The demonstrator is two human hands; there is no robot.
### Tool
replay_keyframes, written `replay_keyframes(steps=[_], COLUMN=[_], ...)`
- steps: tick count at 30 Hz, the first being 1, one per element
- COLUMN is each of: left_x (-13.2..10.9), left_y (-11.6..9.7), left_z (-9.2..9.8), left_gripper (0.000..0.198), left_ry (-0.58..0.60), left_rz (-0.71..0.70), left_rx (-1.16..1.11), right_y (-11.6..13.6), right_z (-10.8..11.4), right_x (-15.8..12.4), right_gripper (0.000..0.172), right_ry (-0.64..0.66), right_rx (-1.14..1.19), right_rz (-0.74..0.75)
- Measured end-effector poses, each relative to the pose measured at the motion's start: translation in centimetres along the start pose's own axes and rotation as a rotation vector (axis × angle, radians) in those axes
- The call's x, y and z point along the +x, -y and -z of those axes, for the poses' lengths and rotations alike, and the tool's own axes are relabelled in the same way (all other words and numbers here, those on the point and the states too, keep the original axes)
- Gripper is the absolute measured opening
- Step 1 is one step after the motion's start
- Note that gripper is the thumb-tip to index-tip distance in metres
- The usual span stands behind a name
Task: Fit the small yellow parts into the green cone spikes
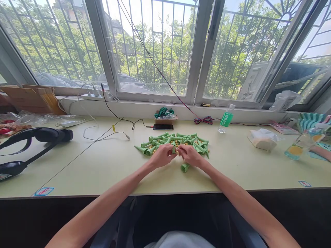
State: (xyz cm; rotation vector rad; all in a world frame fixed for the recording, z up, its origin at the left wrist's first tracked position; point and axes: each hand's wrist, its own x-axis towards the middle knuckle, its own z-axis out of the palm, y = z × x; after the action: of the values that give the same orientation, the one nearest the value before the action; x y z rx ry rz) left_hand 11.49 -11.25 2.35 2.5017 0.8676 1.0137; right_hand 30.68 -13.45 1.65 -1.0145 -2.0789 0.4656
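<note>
A heap of several green plastic cone-shaped spikes (176,140) lies on the pale table (103,165), with small yellow bits among them. My left hand (162,155) and my right hand (190,155) meet at the near edge of the heap. Both have fingers curled, pinching a green cone (173,148) between them. Another green cone (184,167) lies just under my right wrist, on the table.
A black phone (162,127) and a small cardboard box (165,117) with green parts sit behind the heap. A green-labelled bottle (226,119) stands at right, white bags (262,138) further right. Black headphones (31,141) and cables lie at left. Window frames rise behind.
</note>
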Motion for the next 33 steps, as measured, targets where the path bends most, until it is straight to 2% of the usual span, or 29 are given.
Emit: replay_keyframes(steps=[14,20,25,30,33], left_x=[-0.11,-0.16,-0.09,0.08,0.20], left_y=[0.05,0.02,-0.06,-0.10,-0.01], left_z=[-0.05,-0.04,-0.03,0.03,0.18], left_gripper=[0.012,0.013,0.012,0.012,0.014], left_ry=[0.045,0.054,0.042,-0.006,-0.007], left_rz=[-0.025,-0.034,-0.032,0.031,0.126], left_rx=[0.033,0.044,0.036,-0.044,-0.171], right_y=[-0.16,0.12,0.09,0.05,-0.07], right_z=[-0.20,-0.14,-0.20,-0.15,-0.10], right_x=[0.05,0.06,0.07,0.12,0.11], right_gripper=[0.016,0.018,0.021,0.022,0.019], right_ry=[-0.007,0.005,-0.002,-0.038,-0.046], right_rx=[0.109,0.192,0.197,0.149,0.136], right_rz=[-0.046,-0.118,-0.112,-0.082,-0.074])
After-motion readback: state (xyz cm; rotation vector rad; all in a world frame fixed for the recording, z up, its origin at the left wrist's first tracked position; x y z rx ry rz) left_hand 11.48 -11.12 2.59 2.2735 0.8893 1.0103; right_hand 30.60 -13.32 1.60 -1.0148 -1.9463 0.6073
